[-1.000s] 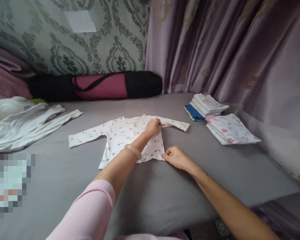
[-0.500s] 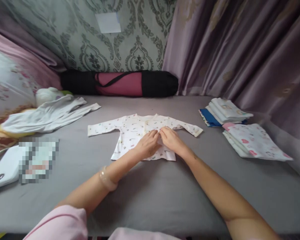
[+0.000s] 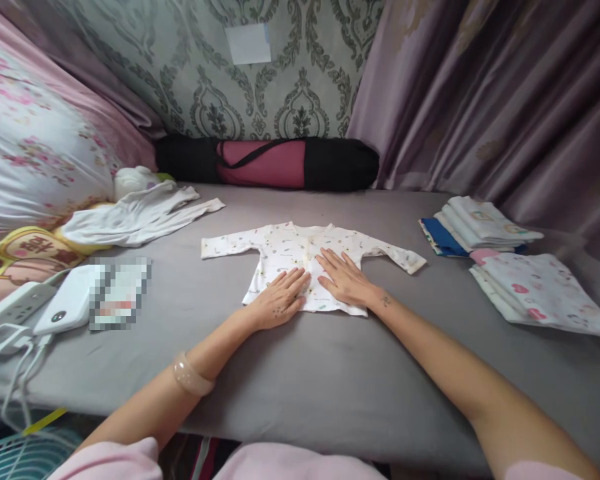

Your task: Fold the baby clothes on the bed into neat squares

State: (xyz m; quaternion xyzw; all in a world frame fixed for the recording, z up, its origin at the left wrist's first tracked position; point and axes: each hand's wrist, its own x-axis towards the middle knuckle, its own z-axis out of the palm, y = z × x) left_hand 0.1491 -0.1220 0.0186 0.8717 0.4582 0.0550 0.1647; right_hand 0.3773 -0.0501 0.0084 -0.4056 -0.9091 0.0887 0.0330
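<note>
white shirt (image 3: pixel 290 253) now bears left hand (image 3: pixel 281 300) and right hand (image 3: pixel 347 279) flattened.

Pale print, grey ground

Shirt (image 3: pixel 280 257): white, small scattered motifs. Sheet (image 3: pixel 310 373): plain grey. Long bag (image 3: pixel 267 163): black ends, maroon middle. Wallpaper (image 3: pixel 325 73): grey-green, dark damask scrolls. Curtain (image 3: pixel 425 100): mauve, brownish flowers. Folded cloth (image 3: pixel 553 290): white, pink hearts.
</note>
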